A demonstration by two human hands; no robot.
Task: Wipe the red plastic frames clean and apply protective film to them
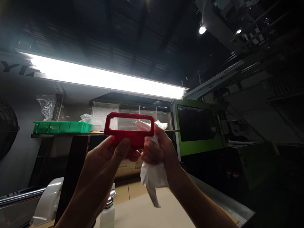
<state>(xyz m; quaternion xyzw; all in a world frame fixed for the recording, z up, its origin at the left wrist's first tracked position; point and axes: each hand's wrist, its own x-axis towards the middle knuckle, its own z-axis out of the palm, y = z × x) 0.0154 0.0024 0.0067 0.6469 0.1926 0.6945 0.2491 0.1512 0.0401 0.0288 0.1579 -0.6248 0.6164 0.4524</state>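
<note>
A red plastic frame [129, 139] with a clear window is held up in front of me, below the bright lamp. My left hand [106, 158] grips its lower left part, thumb on the near face. In my right hand [159, 147] a white cloth [154, 177] is bunched under curled fingers and hangs down below. A fingertip of that hand shows through the window, behind the frame's right end. Whether the cloth touches the red frame there is hard to make out.
A long tube lamp [114, 80] hangs above a shelf with a green tray [63, 127] and plastic bags. A white pump bottle [108, 213] stands on the cardboard-covered table [140, 210]. To the right is a green machine [199, 126]; a fan [7, 128] is at far left.
</note>
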